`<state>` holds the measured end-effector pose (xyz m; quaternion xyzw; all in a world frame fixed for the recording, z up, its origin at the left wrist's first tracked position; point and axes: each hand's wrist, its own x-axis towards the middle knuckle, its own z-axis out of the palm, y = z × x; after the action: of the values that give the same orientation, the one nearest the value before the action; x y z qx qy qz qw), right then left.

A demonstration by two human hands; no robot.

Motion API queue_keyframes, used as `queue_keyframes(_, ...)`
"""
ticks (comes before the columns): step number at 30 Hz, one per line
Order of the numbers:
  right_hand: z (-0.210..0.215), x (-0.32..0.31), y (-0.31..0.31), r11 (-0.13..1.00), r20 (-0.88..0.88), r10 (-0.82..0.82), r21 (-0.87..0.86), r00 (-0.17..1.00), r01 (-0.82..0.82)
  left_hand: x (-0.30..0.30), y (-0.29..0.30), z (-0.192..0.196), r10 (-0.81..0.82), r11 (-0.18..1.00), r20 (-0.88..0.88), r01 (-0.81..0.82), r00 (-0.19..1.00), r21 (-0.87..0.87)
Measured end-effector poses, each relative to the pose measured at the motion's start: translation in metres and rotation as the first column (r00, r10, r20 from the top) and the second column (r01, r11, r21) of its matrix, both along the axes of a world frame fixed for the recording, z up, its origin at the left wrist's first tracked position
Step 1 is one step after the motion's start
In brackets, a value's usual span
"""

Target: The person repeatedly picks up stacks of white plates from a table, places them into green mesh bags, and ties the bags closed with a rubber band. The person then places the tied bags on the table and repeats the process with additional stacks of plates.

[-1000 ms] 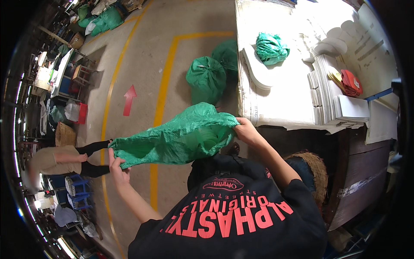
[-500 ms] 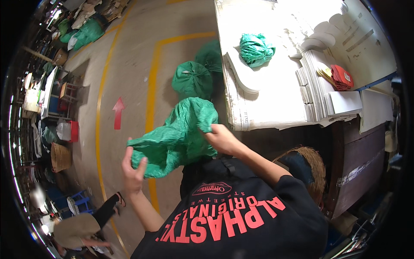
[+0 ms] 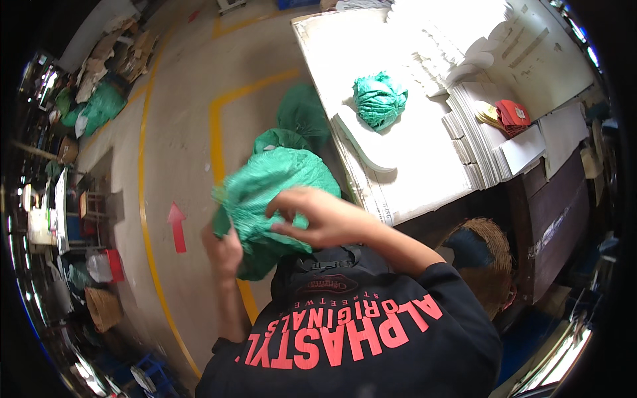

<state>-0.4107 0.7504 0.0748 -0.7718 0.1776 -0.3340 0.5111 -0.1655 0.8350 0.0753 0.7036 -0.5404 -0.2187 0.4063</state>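
A crumpled green woven sack (image 3: 282,176) bulges in front of my body, partly blurred by motion. My left hand (image 3: 225,249) is closed on its near left edge, thumb toward me. Over the near side of the sack is my right hand (image 3: 322,215), smeared by movement, with thumb and fingers apart. Whether its fingertips touch the sack I cannot tell. Beyond it, more green sacks (image 3: 302,116) stand on the floor against the table. A bunched green bundle (image 3: 379,99) rests on the white table (image 3: 424,189).
Beside the bundle on the table lies a curved white piece (image 3: 365,142). Stacked white sheets (image 3: 471,142) and a red packet (image 3: 512,118) are at the table's right. A wicker basket (image 3: 494,259) stands by my right elbow. Yellow lines (image 3: 142,199) mark the floor at left.
My right hand has let go of the sack's edge and moved left and nearer, over the sack. The sack, stretched between both hands before, is now bunched up. The view has shifted.
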Motion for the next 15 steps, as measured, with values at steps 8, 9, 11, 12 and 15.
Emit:
queue_keyframes(8,-0.164,-0.080,-0.116,0.442,-0.572,-0.820,-0.588,0.038,0.678,0.010,-0.117,0.052,-0.062,0.896,-0.491,-0.168,0.869,-0.411)
queue_keyframes(9,-0.176,-0.090,-0.115,0.460,-0.635,-0.772,-0.571,-0.012,0.680,0.006,-0.129,0.058,-0.037,0.893,-0.594,-0.240,0.804,-0.380)
queue_keyframes(11,-0.189,-0.105,-0.103,0.530,-0.658,-0.752,-0.576,0.032,0.622,-0.002,-0.149,0.069,-0.130,0.875,-0.620,-0.204,0.774,-0.439)
queue_keyframes(12,-0.190,-0.112,-0.095,0.573,-0.689,-0.724,-0.563,0.045,0.596,-0.007,-0.159,0.074,-0.164,0.867,-0.645,-0.203,0.746,-0.455)
queue_keyframes(15,-0.180,-0.148,-0.059,0.626,-0.756,-0.648,-0.461,0.093,0.629,-0.022,-0.181,0.081,-0.276,0.863,-0.665,-0.125,0.694,-0.489)
